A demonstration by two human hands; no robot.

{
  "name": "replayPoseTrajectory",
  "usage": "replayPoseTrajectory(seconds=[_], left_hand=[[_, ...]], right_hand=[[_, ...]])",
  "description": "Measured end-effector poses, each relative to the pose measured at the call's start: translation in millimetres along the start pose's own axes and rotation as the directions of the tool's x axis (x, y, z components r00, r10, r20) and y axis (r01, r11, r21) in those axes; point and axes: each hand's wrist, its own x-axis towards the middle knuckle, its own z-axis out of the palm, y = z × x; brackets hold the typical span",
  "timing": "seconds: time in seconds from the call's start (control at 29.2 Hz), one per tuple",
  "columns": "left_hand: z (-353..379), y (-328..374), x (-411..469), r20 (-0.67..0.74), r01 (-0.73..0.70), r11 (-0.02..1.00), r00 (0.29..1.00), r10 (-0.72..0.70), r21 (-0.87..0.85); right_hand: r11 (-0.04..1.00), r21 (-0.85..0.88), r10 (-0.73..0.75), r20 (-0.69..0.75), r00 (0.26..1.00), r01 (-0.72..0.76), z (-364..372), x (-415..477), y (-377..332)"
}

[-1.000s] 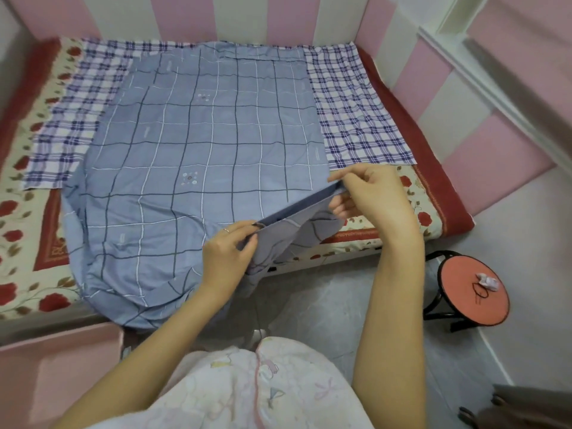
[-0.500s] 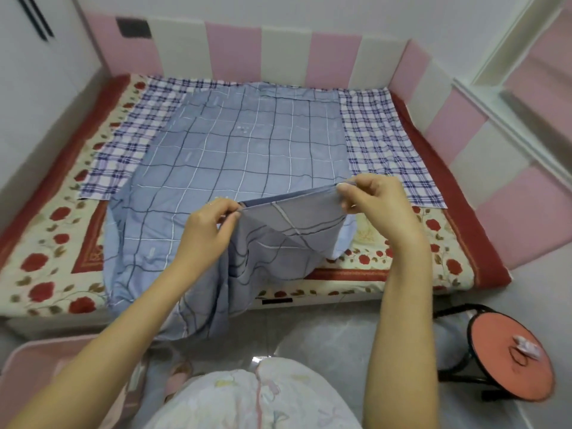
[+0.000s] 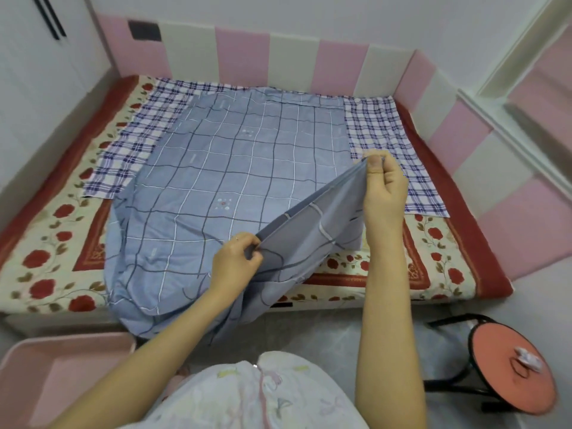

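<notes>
A large light-blue sheet [image 3: 223, 168] with a dark and white grid pattern lies spread over the bed, its near part hanging over the front edge. My left hand [image 3: 236, 258] pinches the sheet's near hem low over the bed's front. My right hand [image 3: 383, 184] pinches the same hem farther right and lifted higher, so the edge runs taut and slanted between both hands. Below the hem the cloth droops in folds toward the floor.
Under the sheet lie a purple-and-white checked cloth [image 3: 380, 137] and a rose-patterned bedspread [image 3: 52, 243]. Pink and white padded panels [image 3: 241, 54] line the walls. A round orange stool [image 3: 513, 370] with a small item stands at the right; a pink bin [image 3: 46, 373] sits at lower left.
My right hand has risen and moved back over the bed, tilting the hem upward. The left hand has dropped lower. The camera view has tipped up, showing more of the wall.
</notes>
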Motion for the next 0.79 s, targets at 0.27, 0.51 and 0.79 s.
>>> replayPoseTrajectory(seconds=[0.27, 0.51, 0.79], left_hand=[[-12.2, -14.4, -17.2, -0.022, 0.012, 0.997, 1.000, -0.013, -0.073], [-12.2, 26.5, 6.3, 0.101, -0.224, 0.972, 0.968, 0.230, -0.074], [-2.5, 37.0, 7.3, 0.091, -0.270, 0.953, 0.955, 0.283, -0.137]], right_hand=[[0.911, -0.403, 0.079, -0.036, 0.996, -0.087, -34.5, -10.7, 45.4], [0.761, -0.631, 0.297, 0.549, 0.781, 0.154, 8.1, -59.3, 54.7], [0.721, -0.669, 0.105, 0.360, 0.927, 0.178, 54.1, -107.4, 86.6]])
